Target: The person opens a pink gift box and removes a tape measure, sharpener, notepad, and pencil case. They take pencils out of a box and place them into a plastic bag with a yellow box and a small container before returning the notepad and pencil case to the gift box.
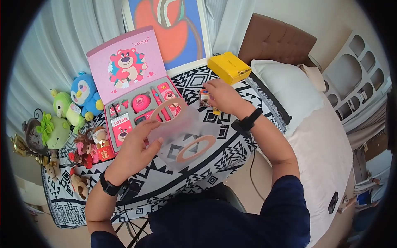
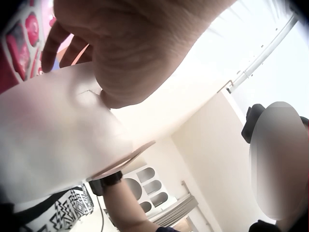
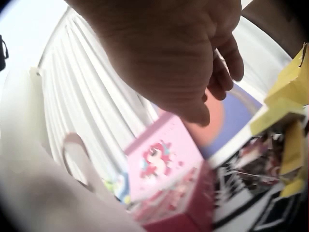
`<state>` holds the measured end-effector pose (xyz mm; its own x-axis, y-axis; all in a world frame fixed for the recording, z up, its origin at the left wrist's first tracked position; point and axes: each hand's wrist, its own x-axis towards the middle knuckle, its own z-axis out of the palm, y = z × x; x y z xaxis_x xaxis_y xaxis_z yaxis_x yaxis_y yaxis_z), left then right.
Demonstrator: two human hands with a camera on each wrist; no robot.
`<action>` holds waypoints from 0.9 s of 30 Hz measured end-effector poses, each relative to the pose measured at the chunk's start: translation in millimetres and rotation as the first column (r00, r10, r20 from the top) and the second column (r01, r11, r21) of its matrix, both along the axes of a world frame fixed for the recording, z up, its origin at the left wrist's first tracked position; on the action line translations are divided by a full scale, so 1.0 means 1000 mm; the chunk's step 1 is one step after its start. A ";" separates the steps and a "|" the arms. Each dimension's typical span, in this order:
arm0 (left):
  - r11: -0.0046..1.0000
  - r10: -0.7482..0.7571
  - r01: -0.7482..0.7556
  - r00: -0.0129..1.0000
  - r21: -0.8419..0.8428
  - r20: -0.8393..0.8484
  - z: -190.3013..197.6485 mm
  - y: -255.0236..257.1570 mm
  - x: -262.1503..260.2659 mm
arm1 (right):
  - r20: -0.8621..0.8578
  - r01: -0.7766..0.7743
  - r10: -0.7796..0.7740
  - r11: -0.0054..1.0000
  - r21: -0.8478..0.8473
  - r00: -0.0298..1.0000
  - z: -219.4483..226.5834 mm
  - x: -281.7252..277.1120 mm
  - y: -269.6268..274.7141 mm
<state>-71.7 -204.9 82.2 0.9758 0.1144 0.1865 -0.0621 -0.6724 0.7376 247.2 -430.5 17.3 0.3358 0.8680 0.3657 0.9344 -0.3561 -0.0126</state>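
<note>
My left hand (image 1: 134, 145) grips a frosted, see-through bag (image 1: 163, 142) near its edge, with the thumb on the near side. Two pale pink ring handles show on the bag, an upper ring (image 1: 182, 106) and a lower ring (image 1: 180, 156). In the left wrist view, the bag's milky side (image 2: 53, 130) hangs just below the palm. My right hand (image 1: 226, 97) hovers with loosely bent fingers over a small clear packet (image 1: 204, 98). The right wrist view shows that packet (image 3: 258, 162) below the fingers, apart from them, with yellow pieces beside it.
An open pink gift box (image 1: 124, 93) stands behind the bag, its tray filled with pink items. To its left are plush toys (image 1: 84, 95) and small figures (image 1: 84, 151). A yellow box (image 1: 229, 67) lies at the back right. A patterned cloth (image 1: 144, 177) covers the table; a bed (image 1: 314, 165) is alongside.
</note>
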 end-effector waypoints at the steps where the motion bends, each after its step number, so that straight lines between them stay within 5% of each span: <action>1: 1.000 0.010 -0.010 1.000 -0.018 -0.028 0.001 -0.001 0.001 | 0.023 -0.045 0.046 0.998 -0.051 0.999 -0.004 0.002 0.007; 9: 1.000 0.000 0.000 1.000 0.002 0.009 -0.006 0.008 0.012 | 0.173 0.189 -0.119 0.860 -0.474 0.978 -0.024 0.012 0.051; 12: 1.000 -0.014 0.013 1.000 0.011 0.009 -0.006 0.011 0.009 | 0.127 0.131 -0.090 0.921 -0.366 0.988 -0.058 0.027 0.049; 15: 0.999 -0.039 0.038 0.999 0.025 0.035 -0.009 0.012 0.010 | -0.038 0.071 -0.080 0.979 -0.193 0.996 -0.030 0.012 0.042; 18: 0.998 -0.050 0.050 0.999 0.024 -0.019 -0.006 0.013 0.008 | -0.171 0.210 -0.185 0.967 0.144 0.968 -0.033 0.048 0.035; 21: 0.999 -0.044 0.044 0.993 0.001 -0.114 0.005 0.009 0.004 | -0.212 0.467 -0.489 0.872 -0.148 0.846 -0.030 0.084 0.011; 27: 0.998 -0.058 0.060 0.995 0.016 -0.077 -0.003 0.010 0.006 | -0.323 0.241 -0.413 0.856 -0.458 0.852 -0.022 0.090 0.017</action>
<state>-65.9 -194.8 79.4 0.9921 0.0536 0.1131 -0.0463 -0.6827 0.7292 337.6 -414.0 -4.2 0.6655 0.7183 -0.2025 0.7040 -0.6943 -0.1492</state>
